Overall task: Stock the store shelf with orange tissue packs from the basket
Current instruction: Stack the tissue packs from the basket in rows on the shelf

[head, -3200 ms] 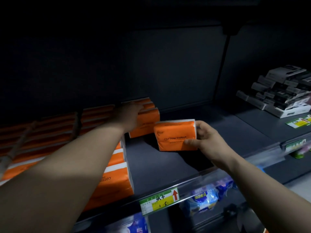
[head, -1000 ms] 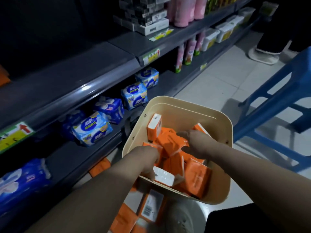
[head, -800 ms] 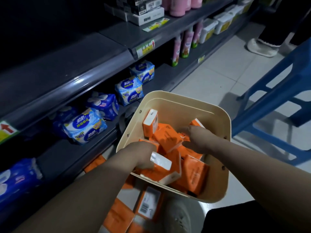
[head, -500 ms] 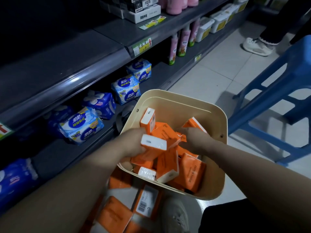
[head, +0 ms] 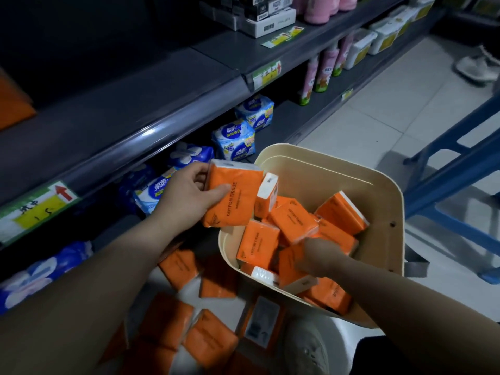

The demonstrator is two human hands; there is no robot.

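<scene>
My left hand [head: 189, 196] grips an orange tissue pack [head: 235, 198] lifted above the left rim of the beige basket [head: 378, 190]. Several more orange packs [head: 293, 221] lie jumbled inside the basket. My right hand [head: 320, 253] reaches down among them, fingers curled around one pack [head: 290, 269] near the front. The dark grey shelf [head: 121, 104] stretches across the upper left, with part of an orange pack [head: 13, 104] at its far left edge.
Several orange packs [head: 176, 269] lie on the floor under the basket beside my shoe [head: 308, 350]. Blue-white packets [head: 235, 142] fill the lower shelf. A blue stool frame [head: 454, 169] stands right. Pink bottles [head: 327, 69] and another person's shoe [head: 479, 69] sit farther away.
My left hand has lifted one orange pack up and left, out over the basket's rim. My right hand has dug lower into the packs and closed on one.
</scene>
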